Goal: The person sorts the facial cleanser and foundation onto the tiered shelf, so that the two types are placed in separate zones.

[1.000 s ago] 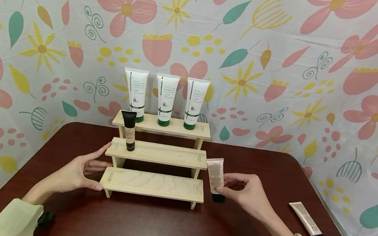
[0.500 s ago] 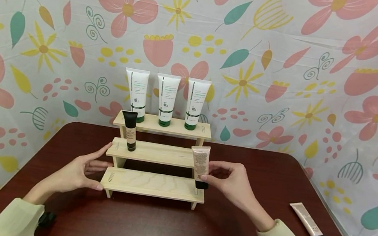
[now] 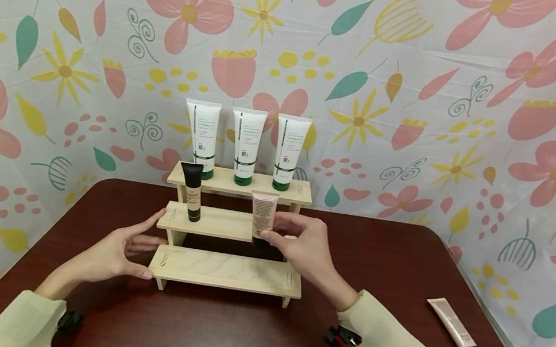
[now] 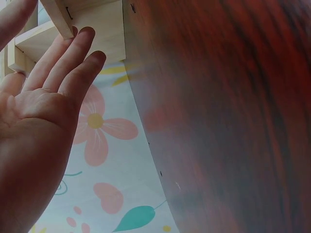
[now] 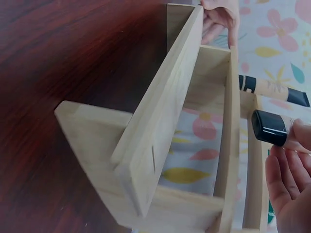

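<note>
My right hand (image 3: 304, 247) pinches a pink-beige cosmetic tube (image 3: 264, 212) between thumb and fingers. The tube is upright, black cap down, and overlaps the middle tier of a three-step wooden display rack (image 3: 224, 268) in the head view. In the right wrist view, its black cap (image 5: 270, 128) shows beside the rack's tiers. A black-topped beige tube (image 3: 193, 193) stands on the middle tier's left end. At the rack's left side, my left hand (image 3: 109, 254) touches the lower and middle tiers with thumb and fingertips; the left wrist view shows its fingers (image 4: 68, 65) mostly straight.
Three white tubes with green caps, the middle one (image 3: 246, 143) among them, stand on the top tier. Another beige tube (image 3: 455, 331) with a black cap lies on the dark red table (image 3: 216, 334) at right. A floral cloth (image 3: 371, 92) hangs behind.
My right hand has carried the pink-beige tube left and up, from beside the rack's right end to in front of its middle tier. The left hand stays at the rack.
</note>
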`<state>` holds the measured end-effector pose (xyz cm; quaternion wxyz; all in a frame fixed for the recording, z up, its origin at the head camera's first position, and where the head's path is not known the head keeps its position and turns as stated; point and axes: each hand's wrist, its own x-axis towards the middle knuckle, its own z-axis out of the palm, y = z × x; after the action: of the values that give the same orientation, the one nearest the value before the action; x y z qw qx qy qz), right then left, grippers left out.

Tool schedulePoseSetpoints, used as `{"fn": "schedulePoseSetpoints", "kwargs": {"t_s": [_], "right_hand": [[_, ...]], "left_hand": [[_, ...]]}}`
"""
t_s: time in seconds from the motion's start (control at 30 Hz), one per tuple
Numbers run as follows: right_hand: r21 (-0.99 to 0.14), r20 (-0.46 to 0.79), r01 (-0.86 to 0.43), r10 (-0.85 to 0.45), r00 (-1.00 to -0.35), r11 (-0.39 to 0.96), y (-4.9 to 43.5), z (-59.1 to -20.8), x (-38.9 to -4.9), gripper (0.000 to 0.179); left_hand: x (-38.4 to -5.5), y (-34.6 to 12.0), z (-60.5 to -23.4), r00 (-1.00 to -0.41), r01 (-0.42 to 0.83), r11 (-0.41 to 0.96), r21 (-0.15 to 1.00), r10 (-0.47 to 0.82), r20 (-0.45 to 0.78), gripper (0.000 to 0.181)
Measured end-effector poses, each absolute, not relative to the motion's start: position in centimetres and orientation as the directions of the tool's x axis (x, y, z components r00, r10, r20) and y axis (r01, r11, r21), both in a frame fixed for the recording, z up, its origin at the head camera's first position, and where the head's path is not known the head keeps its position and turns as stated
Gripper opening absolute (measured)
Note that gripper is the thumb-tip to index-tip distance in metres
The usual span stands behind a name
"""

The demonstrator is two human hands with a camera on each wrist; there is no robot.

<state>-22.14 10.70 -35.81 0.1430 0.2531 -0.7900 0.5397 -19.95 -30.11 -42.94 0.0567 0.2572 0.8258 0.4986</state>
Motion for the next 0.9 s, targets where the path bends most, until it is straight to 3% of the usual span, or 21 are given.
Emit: {"fn": "schedulePoseSetpoints", "kwargs": {"t_s": [0.6,0.9], "right_hand": [[-0.788,0.512,-0.56,-0.231,-0.827,0.257,5.8,-36.4,-25.1,0.03],[-0.771,0.508,-0.559,-0.234,-0.829,0.305,5.2,-36.9,-25.8,0.031]], "left_hand": [[-19.9,-30.1,-42.9,-0.858,0.371,0.36,0.856,0.486,0.167,0.124],[-19.9,-30.1,-43.0,-0.864,0.358,0.364,0.859,0.479,0.157,0.124]]}}
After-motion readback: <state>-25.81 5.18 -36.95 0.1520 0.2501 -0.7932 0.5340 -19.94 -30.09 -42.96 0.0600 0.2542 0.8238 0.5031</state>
